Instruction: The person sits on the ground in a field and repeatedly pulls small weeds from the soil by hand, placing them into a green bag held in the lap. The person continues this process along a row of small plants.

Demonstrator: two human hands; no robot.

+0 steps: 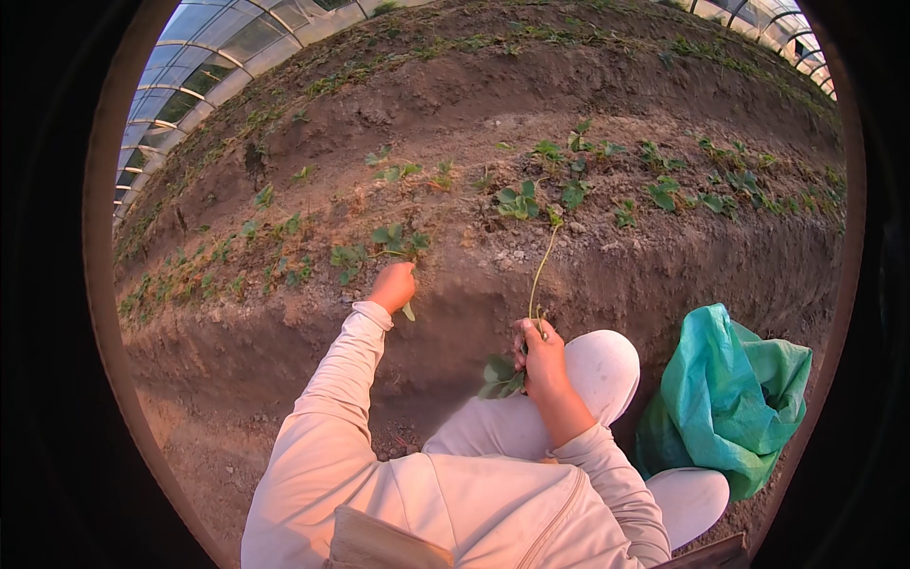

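Note:
My left hand (393, 286) is closed at the edge of a raised soil bed, just below a strawberry plant (392, 240). A pale leaf (408, 311) pokes out beneath that hand, and its fingertips are hidden. Over my bent knee, my right hand (544, 359) grips strawberry cuttings. Their green leaves (502, 377) hang to the left of the fingers. From the top of the same fist a long, thin runner (542, 274) rises towards the bed, its upper end close to a leafy strawberry plant (519, 201).
On my right a green woven plastic sack (718, 398) stands with its mouth crumpled. Several low strawberry plants (665, 192) grow along the bed (455, 313). Further raised rows curve behind it. The greenhouse's plastic wall and hoops (202, 71) show at upper left.

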